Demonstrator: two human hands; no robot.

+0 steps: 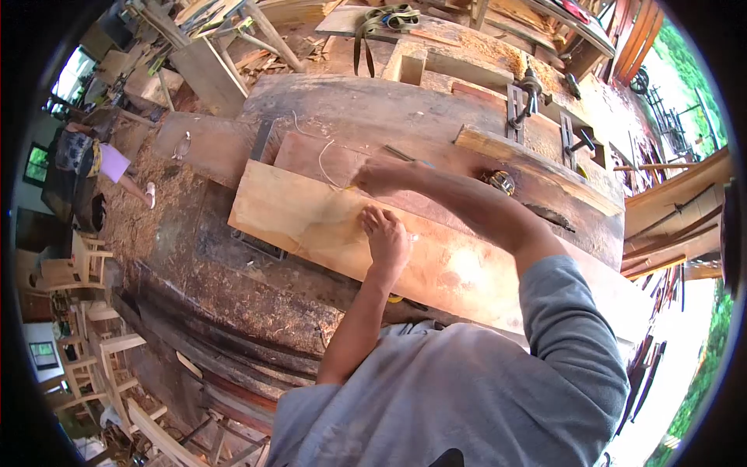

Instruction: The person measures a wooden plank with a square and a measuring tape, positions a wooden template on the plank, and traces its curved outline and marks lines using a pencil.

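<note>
A long pale wooden board (pixel 296 206) lies slantwise on the workbench in front of me. My left hand (pixel 387 237) rests on top of it, fingers slightly bent and holding nothing that I can see. Just beyond, at the board's far edge, my right hand (pixel 381 176) is closed with the knuckles up. A small yellowish tip shows under its fingers, but what it grips is mostly hidden. Close to that hand, a thin pale cord (pixel 324 159) curves over a reddish board (pixel 299 156). A thin dark tool (pixel 399 152) lies past my right wrist.
A tape measure (pixel 499 182) sits beyond my right forearm. Clamps (pixel 529 97) stand at the back right, near a thick wooden beam (pixel 537 167). A webbing strap (pixel 387 19) lies at the far side. Another person (pixel 93 159) is at the left, beside wooden chair frames (pixel 93 311).
</note>
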